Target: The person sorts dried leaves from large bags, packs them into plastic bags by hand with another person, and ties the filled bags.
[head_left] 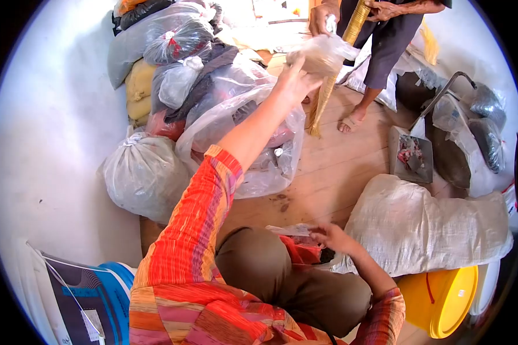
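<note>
My left hand (297, 83) reaches far forward, its fingers closed on the near side of a clear plastic bag (323, 54) with something pale brown in it. Another person's hand is at the bag's top. Low in front of my knees, my right hand (331, 238) has its fingers bent at the edge of a second clear plastic bag (293, 230). Red and black material (305, 251) lies just below that bag, partly hidden by my knee. Just beyond my left forearm stands a large open clear sack (265, 178) with smaller tied bags in it.
A person standing opposite holds a straw broom (328, 95). Stuffed bags (178, 43) pile up on the left beside a tied white bag (144, 172). On the right are a dustpan (411, 155) with scraps, a big woven sack (426, 224) and a yellow bucket (443, 305).
</note>
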The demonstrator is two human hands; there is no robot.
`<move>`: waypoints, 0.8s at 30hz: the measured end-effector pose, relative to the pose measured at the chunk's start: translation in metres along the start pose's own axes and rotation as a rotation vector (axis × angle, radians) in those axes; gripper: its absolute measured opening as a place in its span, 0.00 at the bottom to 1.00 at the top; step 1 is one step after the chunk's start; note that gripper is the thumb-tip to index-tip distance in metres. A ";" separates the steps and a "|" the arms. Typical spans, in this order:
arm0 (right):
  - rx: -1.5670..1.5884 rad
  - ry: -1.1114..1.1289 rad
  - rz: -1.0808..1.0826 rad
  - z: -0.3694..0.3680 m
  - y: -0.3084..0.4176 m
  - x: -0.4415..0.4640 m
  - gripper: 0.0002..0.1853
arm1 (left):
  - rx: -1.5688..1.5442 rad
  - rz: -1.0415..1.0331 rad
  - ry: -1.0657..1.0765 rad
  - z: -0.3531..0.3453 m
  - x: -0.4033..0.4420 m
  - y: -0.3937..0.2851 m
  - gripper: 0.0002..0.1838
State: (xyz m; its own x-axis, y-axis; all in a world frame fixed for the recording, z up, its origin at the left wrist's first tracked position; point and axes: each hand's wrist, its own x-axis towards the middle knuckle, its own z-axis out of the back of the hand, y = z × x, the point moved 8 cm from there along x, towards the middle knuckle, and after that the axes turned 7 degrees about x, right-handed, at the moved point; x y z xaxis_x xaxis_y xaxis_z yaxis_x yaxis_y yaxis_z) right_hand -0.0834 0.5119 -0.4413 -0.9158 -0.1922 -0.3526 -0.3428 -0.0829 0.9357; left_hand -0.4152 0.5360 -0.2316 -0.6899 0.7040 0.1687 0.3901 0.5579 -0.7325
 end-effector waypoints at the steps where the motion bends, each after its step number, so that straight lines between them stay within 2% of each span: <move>1: 0.000 -0.003 -0.008 0.007 0.007 0.004 0.19 | 0.091 -0.080 -0.027 -0.017 0.003 -0.008 0.46; 2: -0.071 -0.029 0.044 0.016 0.017 0.008 0.19 | 0.185 -0.160 -0.056 -0.025 0.008 -0.014 0.44; 3: -0.140 -0.054 0.093 0.025 0.027 0.012 0.20 | 0.178 -0.156 -0.061 -0.022 0.019 -0.010 0.44; 5: -0.119 -0.268 0.212 0.068 0.049 0.025 0.22 | -0.251 0.039 -0.097 -0.013 0.052 0.012 0.40; 6: 0.012 -0.356 0.139 0.090 0.066 0.028 0.22 | -0.257 0.049 -0.088 -0.016 0.060 0.015 0.40; 7: 0.143 -0.442 0.067 0.112 0.084 0.029 0.22 | -0.259 0.070 -0.140 -0.012 0.067 0.021 0.35; 9: 0.492 -0.489 0.243 0.152 0.116 0.035 0.24 | -0.268 0.109 -0.256 -0.006 0.070 0.029 0.25; 10: 0.556 -0.517 0.296 0.167 0.133 0.034 0.24 | -0.273 0.112 -0.254 0.001 0.077 0.035 0.25; 11: 0.621 -0.545 0.347 0.179 0.150 0.031 0.25 | -0.075 0.110 -0.208 0.011 0.086 0.042 0.21; 12: 0.616 -0.574 0.403 0.187 0.165 0.030 0.26 | 0.119 0.109 -0.162 0.015 0.092 0.049 0.18; 14: 0.616 -0.614 0.453 0.199 0.188 0.032 0.27 | 0.032 0.082 -0.179 0.002 0.063 0.044 0.16; 16: 0.489 -0.781 0.591 0.212 0.212 0.025 0.27 | -0.053 0.066 -0.201 -0.005 0.029 0.040 0.13; 18: 0.535 -0.757 0.576 0.201 0.234 0.028 0.28 | 0.102 0.048 -0.175 -0.003 0.002 0.037 0.13; 20: 0.585 -0.726 0.548 0.200 0.232 0.049 0.29 | 0.105 0.063 -0.167 -0.010 -0.033 0.036 0.15; 22: 0.581 -0.396 0.527 0.183 0.232 0.086 0.29 | 0.220 0.154 -0.116 -0.015 -0.061 0.042 0.18; 24: 0.595 -0.408 0.494 0.175 0.219 0.093 0.29 | 0.223 0.131 -0.110 -0.009 -0.077 0.039 0.20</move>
State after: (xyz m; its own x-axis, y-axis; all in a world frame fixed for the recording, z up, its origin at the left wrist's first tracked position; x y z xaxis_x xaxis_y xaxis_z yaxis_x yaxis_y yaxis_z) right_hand -0.2798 0.6466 -0.2676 -0.9527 0.3034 0.0194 0.1654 0.4636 0.8705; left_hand -0.3416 0.5073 -0.2671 -0.7089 0.7053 -0.0006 0.3452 0.3462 -0.8723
